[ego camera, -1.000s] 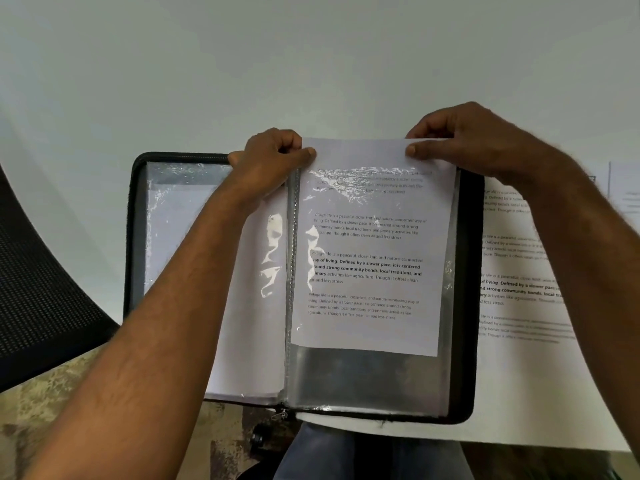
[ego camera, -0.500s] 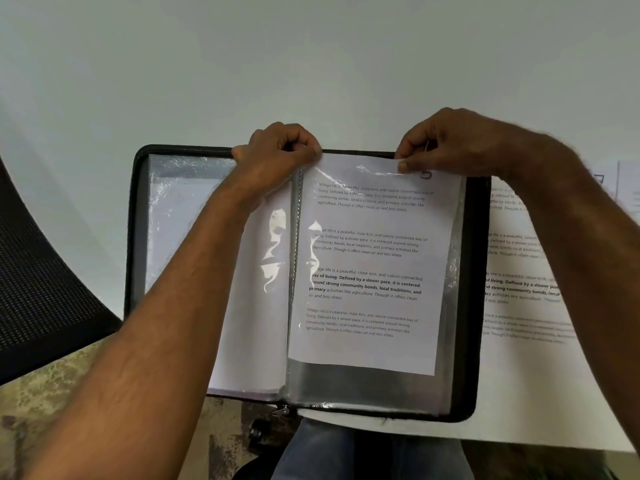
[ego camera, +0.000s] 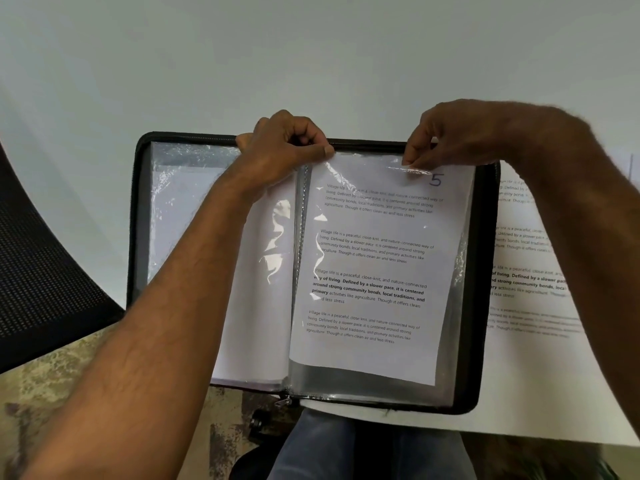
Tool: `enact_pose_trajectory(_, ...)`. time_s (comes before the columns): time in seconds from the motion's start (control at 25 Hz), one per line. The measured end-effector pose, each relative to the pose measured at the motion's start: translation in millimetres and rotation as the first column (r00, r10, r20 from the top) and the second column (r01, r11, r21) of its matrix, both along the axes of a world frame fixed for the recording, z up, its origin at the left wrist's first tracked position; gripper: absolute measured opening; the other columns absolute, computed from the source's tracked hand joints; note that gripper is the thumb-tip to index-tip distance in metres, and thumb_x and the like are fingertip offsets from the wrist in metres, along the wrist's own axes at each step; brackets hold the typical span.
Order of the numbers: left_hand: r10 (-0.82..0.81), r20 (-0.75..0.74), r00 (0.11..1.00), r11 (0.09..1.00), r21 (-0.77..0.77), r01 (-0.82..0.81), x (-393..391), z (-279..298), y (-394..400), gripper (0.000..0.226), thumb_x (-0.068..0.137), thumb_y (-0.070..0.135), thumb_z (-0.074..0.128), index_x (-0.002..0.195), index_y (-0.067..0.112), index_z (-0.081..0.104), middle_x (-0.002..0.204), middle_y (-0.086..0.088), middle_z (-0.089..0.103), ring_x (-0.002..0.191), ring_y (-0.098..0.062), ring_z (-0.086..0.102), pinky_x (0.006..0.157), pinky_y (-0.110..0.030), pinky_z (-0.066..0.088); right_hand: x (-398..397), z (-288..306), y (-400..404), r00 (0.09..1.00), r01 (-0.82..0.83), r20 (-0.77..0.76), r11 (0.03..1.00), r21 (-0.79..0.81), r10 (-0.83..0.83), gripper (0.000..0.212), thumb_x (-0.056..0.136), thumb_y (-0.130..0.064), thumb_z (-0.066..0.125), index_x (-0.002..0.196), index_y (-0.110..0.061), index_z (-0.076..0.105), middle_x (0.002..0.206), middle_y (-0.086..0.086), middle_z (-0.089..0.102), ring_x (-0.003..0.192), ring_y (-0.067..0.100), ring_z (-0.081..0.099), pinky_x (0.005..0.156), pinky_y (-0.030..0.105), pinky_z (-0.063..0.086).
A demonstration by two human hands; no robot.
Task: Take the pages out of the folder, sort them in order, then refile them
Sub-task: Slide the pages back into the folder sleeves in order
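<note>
Head view: page 5 (ego camera: 374,265) is seen lying most of the way inside the clear sleeve (ego camera: 450,341) of the open folder (ego camera: 138,216). The sleeve mouth is pinched by the left hand (ego camera: 280,150), the page top by the right hand (ego camera: 460,133). The mouth is best kept spread and the page fed down squarely, lest its lower corners be caught.

Both forearms are bare and hairy with no sleeves, watch or rings to be seen on the left hand (ego camera: 284,147) or the right hand (ego camera: 460,133), and blue denim jeans (ego camera: 346,448) cover the legs at the near edge.
</note>
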State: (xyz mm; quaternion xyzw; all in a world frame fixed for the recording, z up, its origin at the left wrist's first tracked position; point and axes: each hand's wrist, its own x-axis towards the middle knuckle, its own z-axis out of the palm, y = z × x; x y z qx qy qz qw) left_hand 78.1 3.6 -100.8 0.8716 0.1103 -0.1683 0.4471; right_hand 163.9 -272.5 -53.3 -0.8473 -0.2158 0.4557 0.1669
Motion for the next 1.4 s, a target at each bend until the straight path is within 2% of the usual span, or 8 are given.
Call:
enact_pose_trajectory(0.4, -0.056, -0.004, 0.998, 0.998, -0.009, 0.056, 1.6, -2.7, 0.3, 0.026, 0.072, 0.064, 0.075, 0.085, 0.041, 0.077, 0.088, 0.013, 0.076, 0.113, -0.017, 0.066, 0.112, -0.058, 0.022, -11.1, -3.0, 13.0, 0.992, -0.1, 0.068, 0.992, -0.071, 0.105, 0.011, 0.076, -0.049, 0.087, 0.085, -0.05, 0.08, 0.099, -0.017, 0.07, 0.11, 0.016, 0.058, 0.101, 0.049, 0.052)
enact_pose_trajectory(0.56, -0.051, -0.008, 0.999, 0.999, -0.006, 0.051, 2.4, -4.0, 1.6, 0.031, 0.07, 0.069, 0.074, 0.085, 0.042, 0.077, 0.094, 0.008, 0.075, 0.116, -0.019, 0.064, 0.111, -0.058, 0.021, -20.9, 5.0, 15.1, 0.986, -0.09, 0.132, 0.991, -0.096, 0.102, 0.01, 0.084, -0.042, 0.083, 0.09, -0.048, 0.08, 0.094, -0.014, 0.057, 0.111, 0.014, 0.041, 0.097, 0.047, 0.05)
enact_pose_trajectory(0.8, -0.042, -0.001, 0.999, 0.999, -0.002, 0.042, 2.1, -6.1, 1.1, 0.036, 0.07, 0.071, 0.072, 0.086, 0.04, 0.077, 0.091, 0.009, 0.075, 0.117, -0.019, 0.063, 0.11, -0.057, 0.022, -39.2, 21.4, 3.6, 0.984, 0.156, 0.077, 0.985, 0.069, -0.162, 0.019, 0.095, -0.049, 0.067, 0.086, -0.035, 0.077, 0.085, -0.014, 0.067, 0.084, 0.005, 0.063, 0.072, 0.026, 0.046)
enact_pose_trajectory(0.88, -0.036, 0.01, 0.999, 0.999, 0.012, 0.036, 1.1, -5.9, 0.8, 0.037, 0.073, 0.072, 0.069, 0.086, 0.038, 0.077, 0.091, 0.009, 0.075, 0.119, -0.017, 0.062, 0.108, -0.053, 0.021, -52.4, 25.6, -4.8, 0.886, 0.443, 0.005, 0.852, 0.28, -0.463, 0.025, 0.098, -0.051, 0.062, 0.098, -0.029, 0.074, 0.09, -0.007, 0.073, 0.075, 0.002, 0.068, 0.065, 0.016, 0.05)
enact_pose_trajectory(0.96, -0.023, 0.025, 0.999, 0.999, 0.023, 0.023, 0.0, -6.2, -0.2, 0.034, 0.076, 0.07, 0.065, 0.084, 0.039, 0.076, 0.087, 0.009, 0.075, 0.117, -0.017, 0.062, 0.106, -0.049, 0.022, -69.4, 25.0, -13.0, 0.731, 0.649, -0.128, 0.624, 0.435, -0.671, 0.028, 0.1, -0.047, 0.062, 0.117, -0.025, 0.065, 0.102, 0.0, 0.076, 0.078, 0.01, 0.076, 0.071, 0.024, 0.058)
enact_pose_trajectory(1.12, -0.007, 0.102, 0.995, 0.986, 0.169, -0.011, -6.1, -9.1, -9.3, 0.031, 0.083, 0.064, 0.06, 0.082, 0.036, 0.073, 0.086, 0.01, 0.072, 0.116, -0.016, 0.058, 0.093, -0.042, 0.023, -113.7, 6.3, -28.6, 0.482, 0.762, -0.157, 0.324, 0.56, -0.862, 0.044, 0.095, -0.034, 0.073, 0.133, -0.022, 0.054, 0.111, 0.001, 0.076, 0.096, 0.016, 0.077, 0.094, 0.036, 0.056)
enact_pose_trajectory(1.28, 0.006, 0.185, 0.983, 0.951, 0.304, -0.063, -18.8, -9.5, -22.9, 0.025, 0.084, 0.059, 0.062, 0.087, 0.036, 0.071, 0.103, 0.013, 0.064, 0.116, -0.012, 0.047, 0.085, -0.036, 0.019, -168.1, -3.0, -23.3, 0.354, 0.822, -0.201, 0.201, 0.532, -0.914, 0.051, 0.094, -0.019, 0.075, 0.138, -0.02, 0.051, 0.123, 0.003, 0.072, 0.109, 0.009, 0.072, 0.088, 0.025, 0.06)
enact_pose_trajectory(1.4, -0.03, 0.28, 0.96, 0.939, 0.336, -0.069, -34.0, -6.3, -24.4, 0.018, 0.09, 0.049, 0.061, 0.1, 0.037, 0.068, 0.113, 0.015, 0.059, 0.117, -0.013, 0.046, 0.092, -0.036, 0.021, -201.7, -5.4, -19.5, 0.398, 0.833, -0.204, 0.259, 0.489, -0.894, 0.049, 0.095, -0.018, 0.071, 0.14, -0.017, 0.049, 0.121, -0.009, 0.071, 0.105, 0.001, 0.072, 0.078, 0.017, 0.059)
